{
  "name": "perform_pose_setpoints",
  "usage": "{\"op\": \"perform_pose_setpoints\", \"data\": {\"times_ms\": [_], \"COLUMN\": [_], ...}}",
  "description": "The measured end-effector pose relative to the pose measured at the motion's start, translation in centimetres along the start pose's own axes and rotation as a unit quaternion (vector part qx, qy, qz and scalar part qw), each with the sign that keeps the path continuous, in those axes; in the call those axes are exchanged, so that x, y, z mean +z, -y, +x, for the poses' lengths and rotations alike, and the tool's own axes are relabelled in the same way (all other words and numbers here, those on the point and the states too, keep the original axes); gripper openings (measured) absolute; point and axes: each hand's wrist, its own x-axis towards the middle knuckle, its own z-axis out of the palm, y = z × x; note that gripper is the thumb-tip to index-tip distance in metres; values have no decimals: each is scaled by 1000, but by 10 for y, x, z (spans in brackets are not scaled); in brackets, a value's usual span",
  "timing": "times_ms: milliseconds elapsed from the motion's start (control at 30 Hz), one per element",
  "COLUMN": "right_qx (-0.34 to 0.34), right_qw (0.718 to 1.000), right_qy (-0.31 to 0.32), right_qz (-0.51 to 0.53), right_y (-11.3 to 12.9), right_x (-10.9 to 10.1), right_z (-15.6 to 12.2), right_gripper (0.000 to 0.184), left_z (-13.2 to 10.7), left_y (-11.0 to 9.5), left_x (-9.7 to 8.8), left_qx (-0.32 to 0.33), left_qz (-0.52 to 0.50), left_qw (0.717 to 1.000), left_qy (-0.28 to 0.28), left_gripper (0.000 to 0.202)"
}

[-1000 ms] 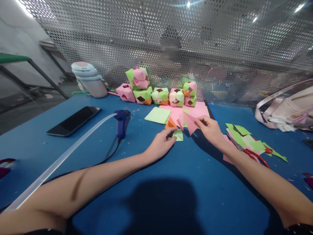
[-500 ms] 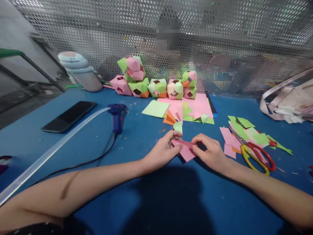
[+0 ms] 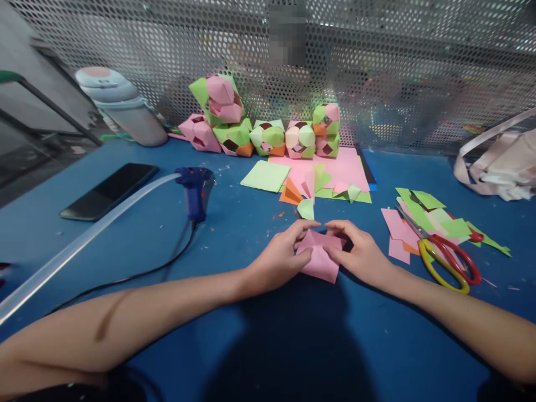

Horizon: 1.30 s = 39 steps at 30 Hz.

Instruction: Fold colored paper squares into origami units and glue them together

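A pink sheet of paper (image 3: 320, 267) with crease lines lies between my hands, just above or on the blue table. My left hand (image 3: 287, 251) grips its left edge, thumb on top and fingers curled behind. On the opposite side my right hand (image 3: 355, 248) holds the paper the same way, thumb pressed on its face. Beyond my fingertips are a pale green folded piece (image 3: 306, 209) and an orange folded piece (image 3: 290, 192). The undersides of the paper and some fingers are hidden.
A blue glue gun (image 3: 196, 192) with a long glue stick and a black phone (image 3: 109, 191) lie left. Red-and-yellow scissors (image 3: 454, 262) rest on paper scraps (image 3: 452, 226) at right. Folded paper balls (image 3: 268, 138) line the perforated metal screen (image 3: 410, 106), near a tumbler (image 3: 125, 109).
The pink paper has gone from partly folded to opened flatter, its face now showing. My thumbs have moved onto it, and the camera view has shifted slightly.
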Motion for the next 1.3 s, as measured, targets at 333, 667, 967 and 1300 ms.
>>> {"op": "perform_pose_setpoints", "data": {"times_ms": [333,667,967,1300], "right_qx": [-81,-147,-277,-346], "right_qw": [987,977,950,915], "right_qy": [52,77,76,110], "right_qz": [-128,-138,-120,-175], "right_y": [-10,-13,-17,-19], "right_x": [-8,-17,-20,-24], "right_z": [3,1,-9,-16], "right_gripper": [29,10,15,13], "left_z": [1,4,1,21], "left_y": [9,10,5,-1], "left_x": [2,-3,-7,-34], "left_qx": [70,173,217,214], "left_qz": [112,260,296,217], "left_qw": [991,949,926,916], "left_qy": [36,34,88,262], "left_gripper": [54,44,36,13]}}
